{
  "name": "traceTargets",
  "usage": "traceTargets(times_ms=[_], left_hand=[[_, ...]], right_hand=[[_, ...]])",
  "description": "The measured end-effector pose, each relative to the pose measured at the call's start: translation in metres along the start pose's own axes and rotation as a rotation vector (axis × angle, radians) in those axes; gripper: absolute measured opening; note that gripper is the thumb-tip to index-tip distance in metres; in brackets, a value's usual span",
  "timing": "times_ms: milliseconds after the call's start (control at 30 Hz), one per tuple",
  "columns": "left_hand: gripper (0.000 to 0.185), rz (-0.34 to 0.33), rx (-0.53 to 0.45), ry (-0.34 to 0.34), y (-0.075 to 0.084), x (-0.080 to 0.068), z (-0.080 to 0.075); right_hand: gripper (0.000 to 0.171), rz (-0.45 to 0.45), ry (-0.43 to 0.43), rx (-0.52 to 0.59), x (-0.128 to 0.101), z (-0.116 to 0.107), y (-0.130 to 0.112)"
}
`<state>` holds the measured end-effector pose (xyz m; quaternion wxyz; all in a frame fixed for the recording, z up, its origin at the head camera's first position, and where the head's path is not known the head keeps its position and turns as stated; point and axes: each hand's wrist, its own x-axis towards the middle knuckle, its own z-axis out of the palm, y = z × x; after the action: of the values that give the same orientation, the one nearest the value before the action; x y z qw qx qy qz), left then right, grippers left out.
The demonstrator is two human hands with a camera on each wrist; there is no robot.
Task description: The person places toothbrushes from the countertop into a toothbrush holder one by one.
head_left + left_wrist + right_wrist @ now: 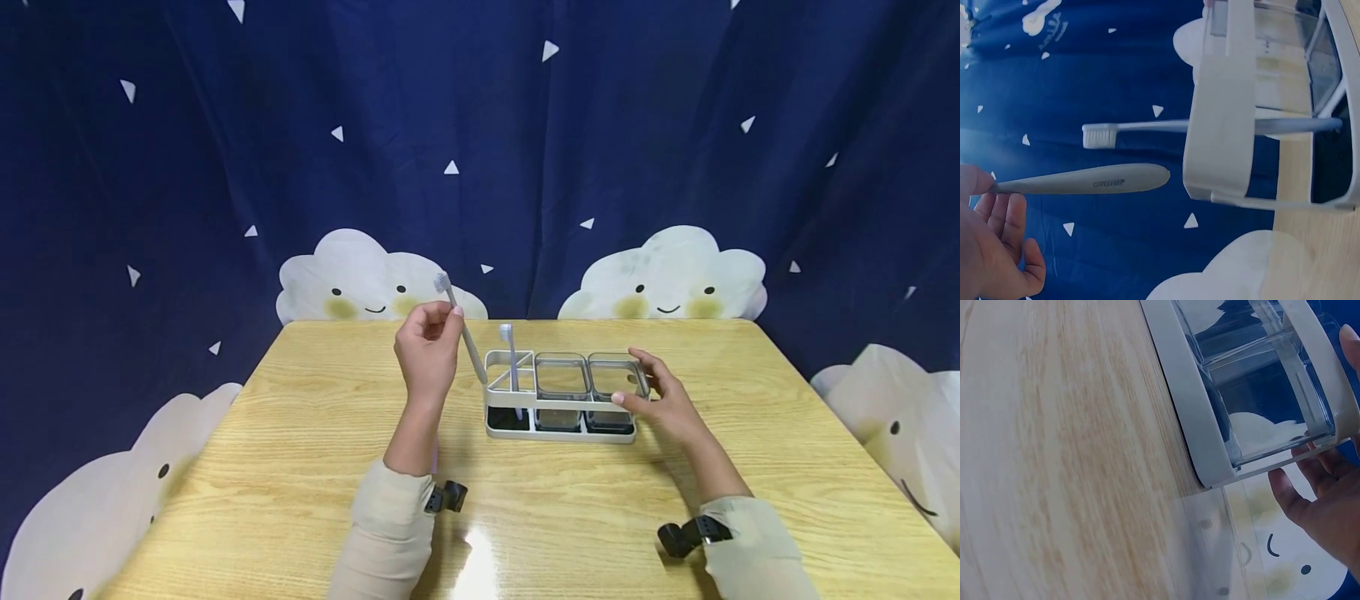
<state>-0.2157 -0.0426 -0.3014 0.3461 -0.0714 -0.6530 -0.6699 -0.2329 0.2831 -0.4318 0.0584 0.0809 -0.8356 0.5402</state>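
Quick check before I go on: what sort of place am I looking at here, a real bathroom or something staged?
Likely a staged recording set, not a bathroom: a wooden table stands against a navy curtain printed with smiling clouds. On it sits only a toothbrush holder, with one toothbrush in it and another toothbrush pinched in the left hand.

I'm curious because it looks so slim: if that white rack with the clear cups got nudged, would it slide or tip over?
Probably slide. The toothbrush holder sits low and long on the glossy wooden table, so tipping looks unlikely. It seems light: thin frame, clear cups that look empty. That may be why the right hand steadies its end. The toothbrush standing inside would likely wobble.
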Motion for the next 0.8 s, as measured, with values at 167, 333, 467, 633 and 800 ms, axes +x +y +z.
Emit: traceTargets(times_ms=[167,333,467,633,800], left_hand=[[0.009,-0.002,-0.026,-0.006,0.002,-0.003,0.007],[0.008,0.031,-0.039,-0.012,-0.001,-0.009,0.015],[0.008,0.056,-0.037,-0.037,-0.004,-0.014,0.021],[0.008,0.026,-0.044,-0.07,-0.008,-0.02,0.028],[0.007,0.005,-0.017,-0.084,-0.013,-0.026,0.032]], right_hand=[[0.079,-0.004,-0.003,0.003,-0.001,0.0,-0.001],[0.079,-0.007,-0.008,0.022,-0.004,0.002,-0.012],[0.077,-0.003,-0.01,0.033,-0.009,0.002,-0.029],[0.077,0.014,-0.016,0.028,-0.014,0.002,-0.04],[0.077,-0.001,-0.019,0.038,-0.013,0.001,-0.038]])
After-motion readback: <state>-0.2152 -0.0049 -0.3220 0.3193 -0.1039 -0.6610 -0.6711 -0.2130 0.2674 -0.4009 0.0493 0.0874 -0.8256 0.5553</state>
